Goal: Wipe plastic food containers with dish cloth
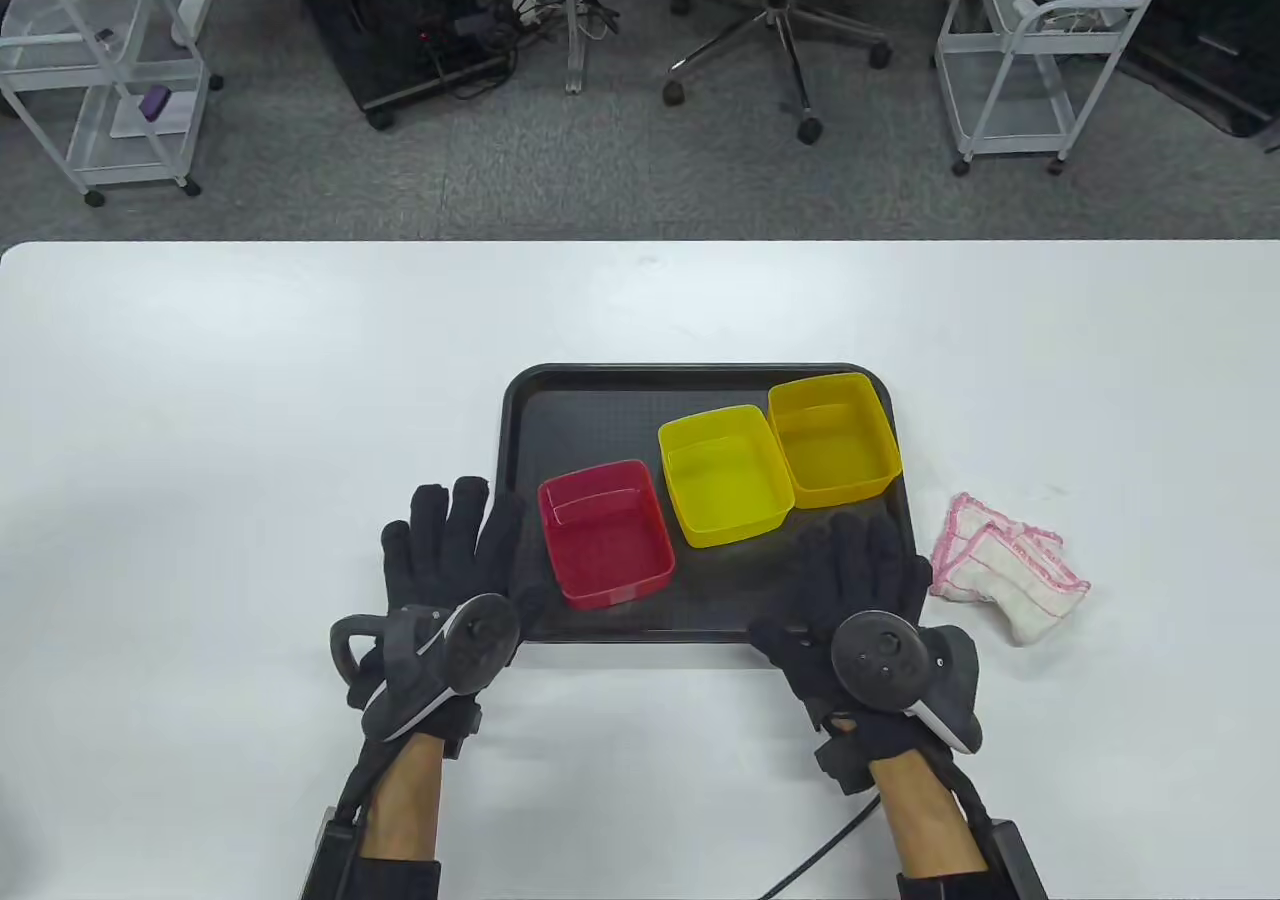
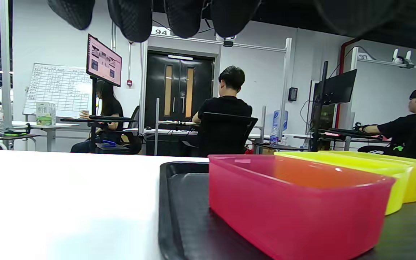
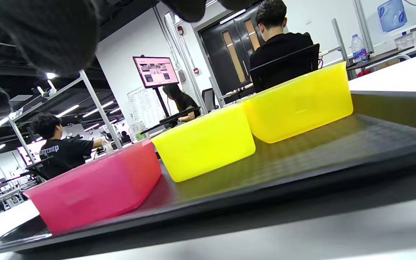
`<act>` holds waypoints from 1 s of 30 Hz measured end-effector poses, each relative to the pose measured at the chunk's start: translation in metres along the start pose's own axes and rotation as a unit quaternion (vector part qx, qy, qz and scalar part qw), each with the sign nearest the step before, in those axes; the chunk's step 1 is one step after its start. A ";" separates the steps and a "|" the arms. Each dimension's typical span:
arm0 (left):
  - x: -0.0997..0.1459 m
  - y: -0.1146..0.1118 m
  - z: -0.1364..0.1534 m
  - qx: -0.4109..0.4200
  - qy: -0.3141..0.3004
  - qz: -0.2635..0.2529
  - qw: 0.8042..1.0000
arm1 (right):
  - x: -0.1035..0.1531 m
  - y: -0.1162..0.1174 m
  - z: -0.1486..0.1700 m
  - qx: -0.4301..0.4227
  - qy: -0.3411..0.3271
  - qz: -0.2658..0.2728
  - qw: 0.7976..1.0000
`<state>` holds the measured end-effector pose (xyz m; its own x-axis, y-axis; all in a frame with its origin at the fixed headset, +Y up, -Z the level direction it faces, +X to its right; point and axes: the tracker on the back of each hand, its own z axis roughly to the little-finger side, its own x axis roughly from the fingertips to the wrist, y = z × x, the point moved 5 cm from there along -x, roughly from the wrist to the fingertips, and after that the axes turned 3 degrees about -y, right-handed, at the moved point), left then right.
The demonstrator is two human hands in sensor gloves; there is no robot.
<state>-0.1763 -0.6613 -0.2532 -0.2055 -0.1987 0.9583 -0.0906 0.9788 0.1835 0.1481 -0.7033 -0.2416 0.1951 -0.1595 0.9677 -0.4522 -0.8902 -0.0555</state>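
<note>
Tabletop [image 1: 250, 390]: both hands flat, palms down.

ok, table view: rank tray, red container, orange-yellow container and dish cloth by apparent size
1. black tray, clearly largest
2. red container and orange-yellow container: look about alike, not ranking them
3. dish cloth, crumpled, so it only looks smallest

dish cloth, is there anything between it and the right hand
Nothing visible. The dish cloth lies folded on the bare white table, just right of the black tray. The right hand rests flat over the tray's near right corner, beside the cloth, with only open tabletop between them.
</note>
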 end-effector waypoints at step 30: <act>-0.001 -0.005 -0.021 -0.045 -0.031 0.012 0.998 | 0.000 0.006 -0.001 -0.004 -0.002 -0.025 1.000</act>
<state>-0.1551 -0.6654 -0.2502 -0.2664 -0.1759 0.9477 0.0028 0.9831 0.1832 0.1446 -0.7087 -0.2421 0.2207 -0.1168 0.9683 -0.4485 -0.8938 -0.0056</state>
